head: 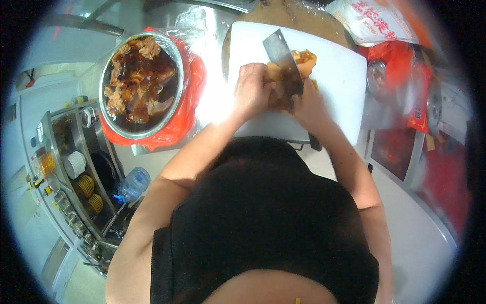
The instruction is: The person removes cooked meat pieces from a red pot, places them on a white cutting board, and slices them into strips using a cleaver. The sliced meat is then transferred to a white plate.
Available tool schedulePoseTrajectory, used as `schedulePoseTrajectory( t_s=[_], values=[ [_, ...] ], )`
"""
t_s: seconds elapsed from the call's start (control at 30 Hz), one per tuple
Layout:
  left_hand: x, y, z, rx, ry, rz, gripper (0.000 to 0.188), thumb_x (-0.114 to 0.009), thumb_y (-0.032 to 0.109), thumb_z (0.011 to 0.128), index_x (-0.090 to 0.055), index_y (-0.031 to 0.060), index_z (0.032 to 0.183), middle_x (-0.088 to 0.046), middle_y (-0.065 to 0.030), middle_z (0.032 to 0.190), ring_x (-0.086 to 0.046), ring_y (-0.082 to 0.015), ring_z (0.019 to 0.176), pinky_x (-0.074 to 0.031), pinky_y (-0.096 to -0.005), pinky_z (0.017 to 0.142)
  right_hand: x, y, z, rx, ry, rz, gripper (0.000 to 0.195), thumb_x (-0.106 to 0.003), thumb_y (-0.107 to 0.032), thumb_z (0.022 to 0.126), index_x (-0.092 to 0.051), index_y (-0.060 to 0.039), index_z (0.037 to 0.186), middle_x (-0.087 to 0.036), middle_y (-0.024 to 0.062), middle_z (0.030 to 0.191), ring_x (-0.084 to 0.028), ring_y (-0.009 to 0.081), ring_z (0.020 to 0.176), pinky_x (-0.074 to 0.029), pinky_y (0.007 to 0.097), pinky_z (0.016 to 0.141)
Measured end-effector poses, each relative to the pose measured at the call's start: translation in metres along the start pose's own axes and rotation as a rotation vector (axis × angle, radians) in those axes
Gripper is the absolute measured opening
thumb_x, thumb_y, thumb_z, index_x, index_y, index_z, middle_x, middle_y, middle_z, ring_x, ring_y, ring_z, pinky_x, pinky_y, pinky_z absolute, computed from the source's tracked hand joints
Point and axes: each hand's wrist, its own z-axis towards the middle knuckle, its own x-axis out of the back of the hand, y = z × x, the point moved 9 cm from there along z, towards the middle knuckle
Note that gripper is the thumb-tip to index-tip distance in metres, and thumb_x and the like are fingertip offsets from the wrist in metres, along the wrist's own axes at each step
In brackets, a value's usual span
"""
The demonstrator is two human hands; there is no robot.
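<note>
A broad-bladed cleaver [284, 57] is in my right hand [311, 102], its blade slanting over pieces of brownish-yellow food on a white cutting board [341, 91]. My left hand [252, 89] rests at the left of the blade, its fingers on the food; what exactly lies under them is partly hidden. One piece of food [305, 62] shows just right of the blade. Part of the food between my hands is blurred and covered by the cleaver. The cleaver's handle is mostly hidden by my right hand.
At the left, a steel bowl [103, 95] of cooked meat in dark sauce sits on red plastic [193, 95]. A round wooden block [296, 17] lies under the board. White printed bag [374, 22] and red packages [419, 98] are at the right. Shelves with plates [75, 165] stand lower left.
</note>
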Motion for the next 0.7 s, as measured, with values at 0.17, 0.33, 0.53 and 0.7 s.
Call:
schedulePoseTrajectory(
  t_s=[0.17,0.33,0.53,0.7],
  values=[
    [0.006,0.0,-0.012,-0.022,0.046,0.093,0.037,-0.071,0.007,0.079,-0.052,-0.0009,0.109,-0.056,-0.0211,0.105,-0.049,-0.0415,0.101,-0.042,-0.046,0.091,0.011,-0.003,-0.034,-0.171,-0.235,0.041,0.046,-0.051,-0.008,0.089,-0.039,0.0042,0.132,-0.059,0.0346,0.106,-0.058,0.0533,0.098,-0.047,0.055,0.085],
    [0.001,0.004,-0.007,-0.024,0.019,0.186,0.039,-0.073,0.01,0.079,-0.053,-0.0014,0.111,-0.059,-0.0215,0.102,-0.052,-0.0417,0.1,-0.043,-0.0473,0.089,-0.016,0.037,-0.078,-0.275,-0.158,0.026,0.046,-0.05,-0.008,0.089,-0.037,0.0029,0.131,-0.06,0.0339,0.103,-0.057,0.0537,0.097,-0.047,0.0557,0.083],
    [0.005,0.005,-0.006,0.04,-0.031,0.219,0.043,-0.075,0.019,0.08,-0.053,-0.0011,0.111,-0.06,-0.0228,0.102,-0.055,-0.0402,0.098,-0.045,-0.0466,0.087,-0.01,0.013,-0.047,-0.181,-0.101,0.083,0.04,-0.049,-0.011,0.091,-0.038,0.0047,0.126,-0.06,0.0341,0.102,-0.057,0.0527,0.094,-0.045,0.0583,0.082],
    [0.012,-0.002,-0.005,0.195,-0.105,0.194,0.052,-0.078,0.024,0.079,-0.052,-0.0017,0.116,-0.063,-0.0227,0.1,-0.058,-0.0392,0.098,-0.047,-0.0457,0.088,0.002,0.042,-0.106,-0.24,-0.148,0.055,0.029,-0.052,-0.012,0.092,-0.046,0.0048,0.115,-0.062,0.0315,0.095,-0.058,0.0498,0.091,-0.045,0.0546,0.08]
  ],
)
